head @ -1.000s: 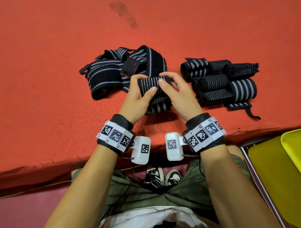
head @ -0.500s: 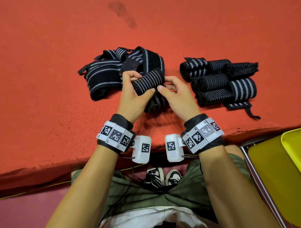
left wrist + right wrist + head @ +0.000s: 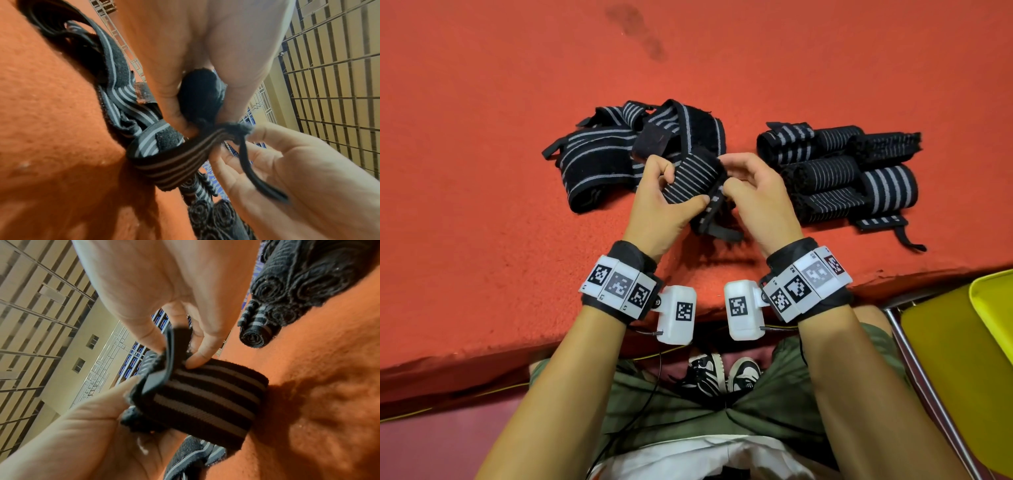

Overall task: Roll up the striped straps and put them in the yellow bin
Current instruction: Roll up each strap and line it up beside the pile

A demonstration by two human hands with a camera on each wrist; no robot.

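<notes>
1. Two hands work one half-rolled striped strap (image 3: pixel 690 185) above the red felt table (image 3: pixel 482 171); only the head view takes in the yellow bin (image 3: pixel 959 370) at the table's near right corner, well apart from the strap.
2. Only the left wrist view shows the strap's black rolled core (image 3: pixel 200 95) clamped between thumb and fingers; the right wrist view alone shows the spiral ends of the rolled straps (image 3: pixel 287 293) on the felt.
3. Black elastic with thin grey stripes, the strap is wound into a thick roll, its free end trailing a narrow black loop (image 3: pixel 722 233) down toward the table edge.
4. Left hand (image 3: pixel 657 202) grips the roll, fingers curled over the top and thumb underneath.
5. Right hand (image 3: pixel 756 202) pinches the strap's loose tail at the roll's right end, thumb against fingertips.
6. Loose, unrolled straps (image 3: pixel 599 161) lie heaped just behind the left hand; the rolled straps (image 3: pixel 839 171) sit right of the held roll.
</notes>
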